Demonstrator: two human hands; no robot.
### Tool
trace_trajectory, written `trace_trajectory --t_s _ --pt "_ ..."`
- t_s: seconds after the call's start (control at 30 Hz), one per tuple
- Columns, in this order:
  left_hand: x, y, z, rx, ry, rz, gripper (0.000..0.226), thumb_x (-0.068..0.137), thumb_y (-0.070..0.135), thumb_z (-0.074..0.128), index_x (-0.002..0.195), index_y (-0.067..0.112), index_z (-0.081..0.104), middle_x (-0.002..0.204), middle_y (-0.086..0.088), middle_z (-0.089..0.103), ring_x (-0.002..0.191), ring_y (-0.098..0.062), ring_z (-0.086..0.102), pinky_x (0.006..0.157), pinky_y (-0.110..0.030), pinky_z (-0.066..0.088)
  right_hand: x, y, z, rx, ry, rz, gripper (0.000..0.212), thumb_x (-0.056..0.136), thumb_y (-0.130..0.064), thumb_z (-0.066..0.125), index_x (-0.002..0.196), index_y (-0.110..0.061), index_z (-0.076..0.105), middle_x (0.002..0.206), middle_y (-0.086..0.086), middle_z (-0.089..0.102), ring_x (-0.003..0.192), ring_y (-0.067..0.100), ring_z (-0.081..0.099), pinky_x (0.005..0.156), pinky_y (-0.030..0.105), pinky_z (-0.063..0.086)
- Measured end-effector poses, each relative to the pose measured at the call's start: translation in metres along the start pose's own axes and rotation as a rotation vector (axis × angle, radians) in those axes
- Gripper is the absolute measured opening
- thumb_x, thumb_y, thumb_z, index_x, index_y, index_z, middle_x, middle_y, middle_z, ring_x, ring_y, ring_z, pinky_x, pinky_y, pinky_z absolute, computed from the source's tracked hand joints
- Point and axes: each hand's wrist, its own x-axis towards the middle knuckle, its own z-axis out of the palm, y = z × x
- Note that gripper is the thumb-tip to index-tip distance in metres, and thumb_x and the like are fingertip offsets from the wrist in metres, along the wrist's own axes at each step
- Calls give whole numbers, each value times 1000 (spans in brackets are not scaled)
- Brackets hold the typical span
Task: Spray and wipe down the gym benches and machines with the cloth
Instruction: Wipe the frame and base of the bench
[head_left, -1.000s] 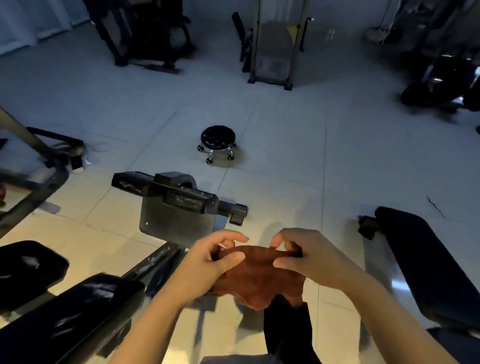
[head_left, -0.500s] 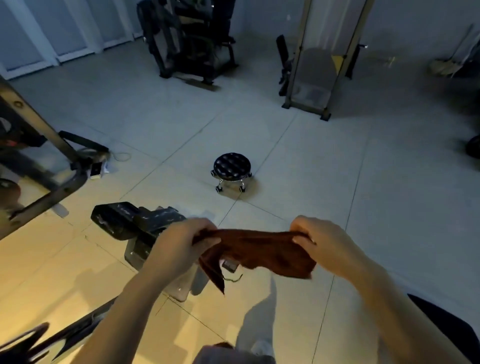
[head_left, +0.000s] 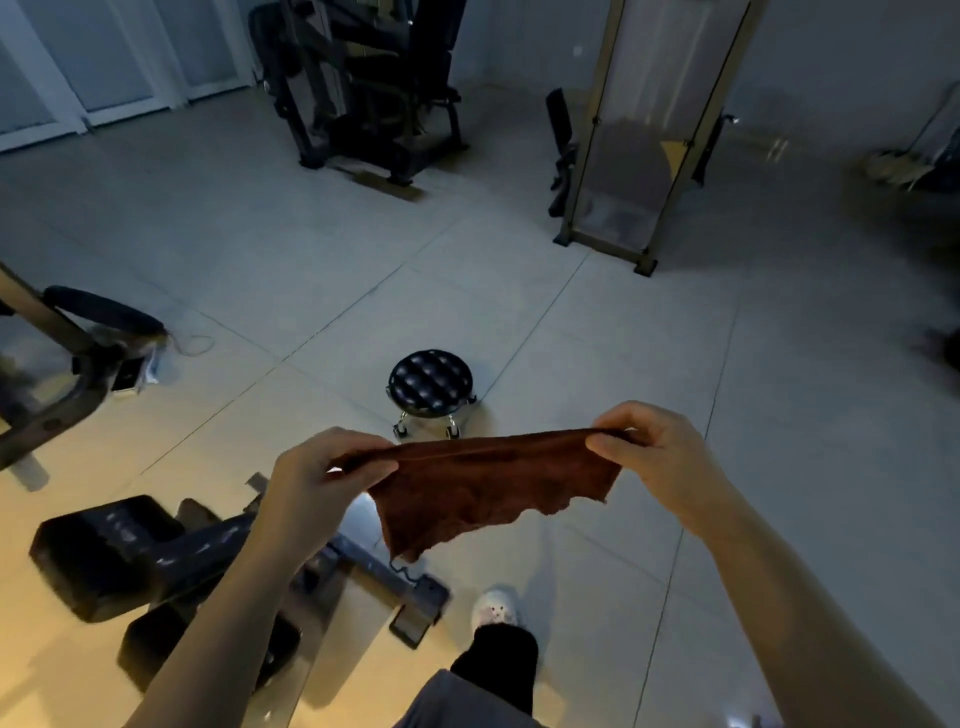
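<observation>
Cloth (head_left: 493, 483) pinched taut over tiled floor (head_left: 675, 395)

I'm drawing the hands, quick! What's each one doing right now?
Left hand: closed, pinching the left top corner of the brown cloth.
Right hand: closed, pinching the cloth's right top corner.

Stool (head_left: 430, 385) ahead; open floor (head_left: 623, 364) around

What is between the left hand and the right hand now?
In the head view, the brown cloth is stretched between the left hand and the right hand; each pinches one upper corner.
</observation>
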Motion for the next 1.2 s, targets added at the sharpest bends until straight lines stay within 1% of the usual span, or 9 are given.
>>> trace_trajectory --t_s 0.13,0.33,0.47,0.6,0.77,0.87,1.0,1.1,1.2 --pt "77 -9 29 -94 10 -78 57 79 4 75 79 61 66 85 21 69 84 -1 65 72 -7 49 85 -8 -29 173 54 44 12 81 -2 72 85 -12 71 82 -2 71 80 11 68 71 14 51" --pt "172 -4 36 -156 -17 -68 54 72 -1 78 84 51 70 96 18 67 91 -4 66 75 -11 51 201 -32 -46 375 91 25 26 80 10 66 87 -16 68 84 -1 67 85 17 67 74 26 55" --pt "203 -7 29 -282 64 -179 31 65 12 81 85 35 75 96 5 68 93 -6 67 78 -12 52 264 -46 -33 201 -52 -57 45 79 17 61 95 -24 66 98 -2 65 89 12 67 71 19 54" --pt "217 -26 28 24 456 -328 19 80 7 76 92 20 71 93 14 63 84 4 63 70 -9 51 338 -52 -2 -167 -130 -318 45 78 10 66 96 -32 67 102 -6 59 92 7 61 88 16 47" --pt "247 -32 26 258 671 -492 22 83 16 75 105 15 72 93 9 57 81 -1 54 71 -8 39 423 -70 51 -448 -178 -725 29 74 9 73 99 -6 73 91 0 53 70 7 46 71 8 36" --pt "266 -32 22 355 756 -611 30 84 22 75 112 13 72 96 5 55 84 -7 53 70 -9 36 474 -90 82 -468 -276 -966 22 72 9 76 90 -3 73 87 7 57 69 13 49 64 24 42" --pt "282 -24 13 425 884 -791 20 84 24 74 99 10 76 91 6 54 85 -10 53 78 -21 37 523 -133 112 -340 -443 -1061 16 71 3 80 78 -8 71 81 -1 56 67 12 52 62 8 36" --pt "287 -19 10 437 1015 -885 13 86 18 71 96 9 73 91 3 56 84 -10 52 74 -20 37 546 -157 138 -141 -689 -1010 18 74 0 78 76 -14 66 82 -7 56 73 16 61 69 11 47" --pt "285 -13 12 21 1286 -904 4 88 13 68 91 12 69 87 -3 63 83 -18 62 73 -24 49 555 -175 167 45 -1037 -717 21 83 0 70 78 -18 61 93 -5 64 83 23 68 71 28 56"
